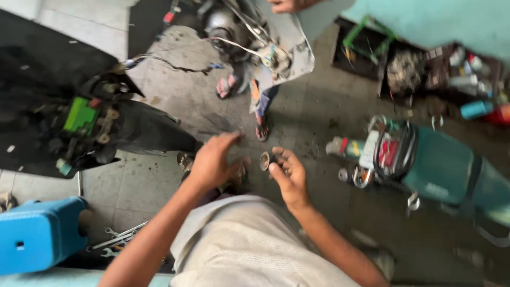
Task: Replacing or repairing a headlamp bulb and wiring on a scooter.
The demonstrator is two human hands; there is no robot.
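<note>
While standing over grey floor (159, 90), person is holding small dark ring (264, 160) in right hand (288, 175). Ring is sitting at thumb and forefinger tips, pinched, other fingers curling loosely. Left hand (212, 162) is hovering just beside ring, fingers half open, gripping nothing visible. Judged step: inspecting part. Next move likely needing steady pinch, left-hand support.

Grey tiled floor (175, 90) carries it all: wrenches (118, 239) near its lower left edge beside a blue stool (37, 234), green scooter (435, 165) lying toward the right edge.
</note>
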